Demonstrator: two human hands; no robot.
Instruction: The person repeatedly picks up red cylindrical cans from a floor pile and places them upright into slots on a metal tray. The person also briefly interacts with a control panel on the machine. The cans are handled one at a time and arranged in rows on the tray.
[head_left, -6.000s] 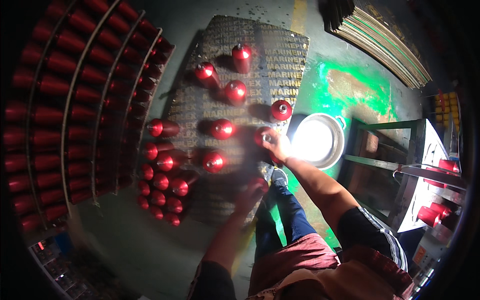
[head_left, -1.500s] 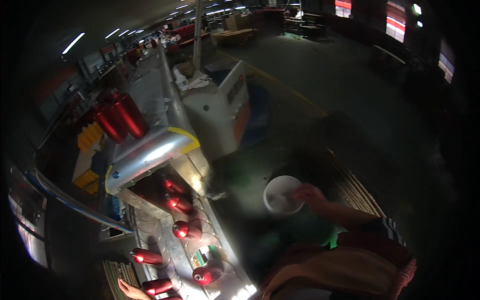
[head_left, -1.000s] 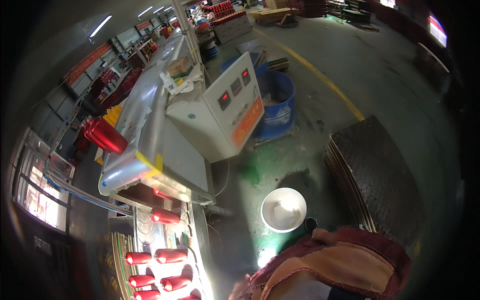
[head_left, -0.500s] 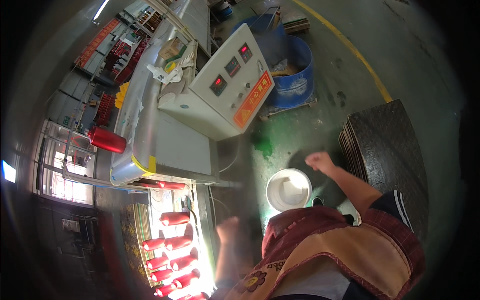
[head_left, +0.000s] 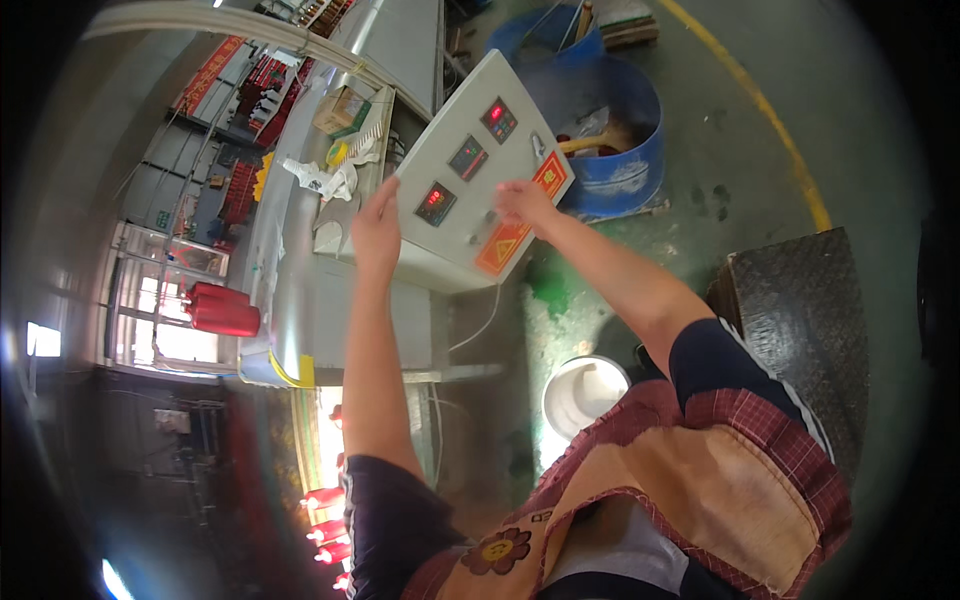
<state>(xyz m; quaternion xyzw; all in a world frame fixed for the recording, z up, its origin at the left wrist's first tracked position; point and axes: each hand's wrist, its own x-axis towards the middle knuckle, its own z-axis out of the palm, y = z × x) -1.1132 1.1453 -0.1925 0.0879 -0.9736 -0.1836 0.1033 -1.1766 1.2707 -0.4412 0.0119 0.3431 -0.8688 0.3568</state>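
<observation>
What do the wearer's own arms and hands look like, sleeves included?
Left hand and right hand both bare, no gloves or wrist gear showing. Forearms uncovered. Left sleeve and right sleeve are short, dark navy; pale striping runs down the right one's outer side.

the pale grey control panel (head_left: pixel 455 235) over there is a flat, squarish plate, its face sloping upward, standing at the side of the long metal machine housing (head_left: pixel 300 270). three dark displays (head_left: pixel 467 158) run across it in a slanted row; the two outer ones glow red, the middle looks mostly dark. a silver handle (head_left: pixel 538 146) sits by the far edge, and an orange warning label (head_left: pixel 503 248), partly covered, follows the lower border.
</observation>
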